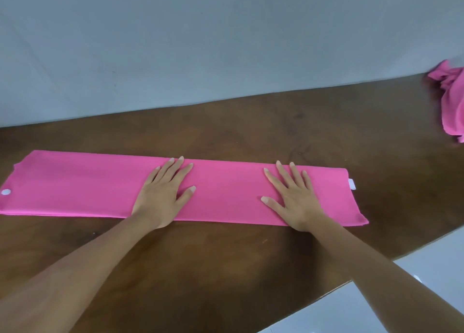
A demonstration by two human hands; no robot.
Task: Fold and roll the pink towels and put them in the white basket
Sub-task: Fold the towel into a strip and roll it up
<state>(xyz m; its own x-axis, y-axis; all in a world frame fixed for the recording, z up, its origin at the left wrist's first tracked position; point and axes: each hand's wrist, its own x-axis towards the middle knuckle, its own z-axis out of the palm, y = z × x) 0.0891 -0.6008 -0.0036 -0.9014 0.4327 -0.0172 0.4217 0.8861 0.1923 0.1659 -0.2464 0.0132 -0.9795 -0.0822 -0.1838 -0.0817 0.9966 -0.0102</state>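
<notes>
A pink towel (75,187) lies folded into a long flat strip across the brown wooden table (301,131). My left hand (164,193) presses flat on the strip near its middle, fingers straight and spread. My right hand (292,196) presses flat on it toward the right end, fingers also spread. A small white tag (352,184) sticks out at the strip's right end. The white basket is not in view.
A crumpled heap of pink towels (450,99) sits at the table's far right edge. A pale grey wall (200,44) runs along the back of the table. The table's near right edge (376,270) borders a light floor.
</notes>
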